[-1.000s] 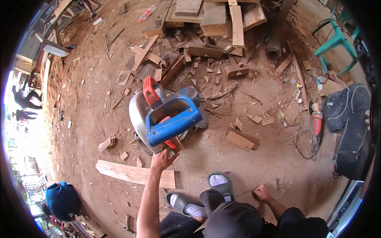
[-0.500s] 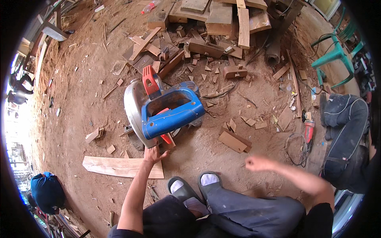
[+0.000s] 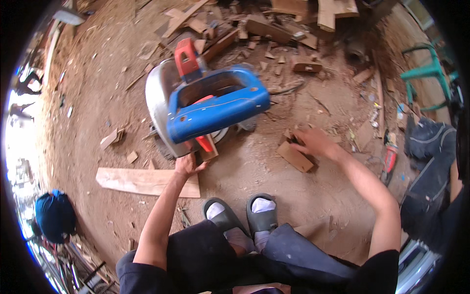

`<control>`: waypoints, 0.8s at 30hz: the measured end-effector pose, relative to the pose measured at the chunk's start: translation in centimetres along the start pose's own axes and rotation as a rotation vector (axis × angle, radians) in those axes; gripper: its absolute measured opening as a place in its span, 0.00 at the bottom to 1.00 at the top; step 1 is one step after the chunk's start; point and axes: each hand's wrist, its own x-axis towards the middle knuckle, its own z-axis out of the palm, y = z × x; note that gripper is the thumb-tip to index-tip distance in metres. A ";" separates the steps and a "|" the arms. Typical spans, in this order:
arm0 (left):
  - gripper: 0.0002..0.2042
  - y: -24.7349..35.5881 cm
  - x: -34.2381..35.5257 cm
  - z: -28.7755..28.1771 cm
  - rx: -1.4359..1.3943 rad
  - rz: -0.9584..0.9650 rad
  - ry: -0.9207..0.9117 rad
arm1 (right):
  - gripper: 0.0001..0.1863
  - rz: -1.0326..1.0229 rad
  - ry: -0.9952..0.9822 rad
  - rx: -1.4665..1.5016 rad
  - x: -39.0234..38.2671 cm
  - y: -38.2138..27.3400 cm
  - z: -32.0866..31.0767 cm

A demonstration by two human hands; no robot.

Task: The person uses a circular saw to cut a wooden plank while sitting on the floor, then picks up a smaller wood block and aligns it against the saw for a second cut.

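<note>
A mitre saw (image 3: pixel 218 103) with a blue handle, red parts and silver guard stands in front of me. My left hand (image 3: pixel 187 164) is at the lower edge of its guard, fingers bent around something I cannot make out, thumb outward. A pale board (image 3: pixel 134 182) lies beneath my left wrist. My right hand (image 3: pixel 313 143), slightly blurred, reaches with fingers apart over small brown offcuts (image 3: pixel 296 157) to the right of the saw; I cannot tell if it touches them.
Scrap wood (image 3: pixel 259 29) is piled beyond the saw. At right are a green chair (image 3: pixel 421 71), a red power tool (image 3: pixel 390 159) and dark piped fabric (image 3: pixel 426 137) with skin at the edge. A blue bundle (image 3: pixel 55 215) lies lower left; blurred figures (image 3: pixel 27 83) are at far left.
My right hand has moved up from near my feet to the offcuts and its fingers have opened. The saw sits higher and larger in the picture; my left hand remains at its lower edge.
</note>
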 end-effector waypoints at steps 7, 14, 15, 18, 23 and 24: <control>0.51 1.0 0.6 -1.0 0.175 0.286 0.260 | 0.24 0.065 -0.071 0.027 -0.5 -3.2 3.3; 0.49 3.4 1.2 -5.0 0.039 0.001 -0.199 | 0.24 0.072 -0.045 0.083 -1.2 -1.9 3.1; 0.49 2.7 0.3 -4.5 0.073 0.062 -0.098 | 0.23 0.049 -0.027 0.108 -0.9 -2.2 3.2; 0.49 2.1 0.2 -4.2 0.084 0.117 -0.038 | 0.22 0.012 -0.005 0.136 -0.5 -1.9 3.2; 0.45 5.6 -0.1 -10.4 0.104 0.235 -0.080 | 0.24 0.028 -0.175 -0.055 -0.5 -1.1 2.8; 0.44 6.1 -1.5 -12.2 0.111 0.277 -0.040 | 0.23 0.040 -0.266 -0.127 0.0 -2.0 1.7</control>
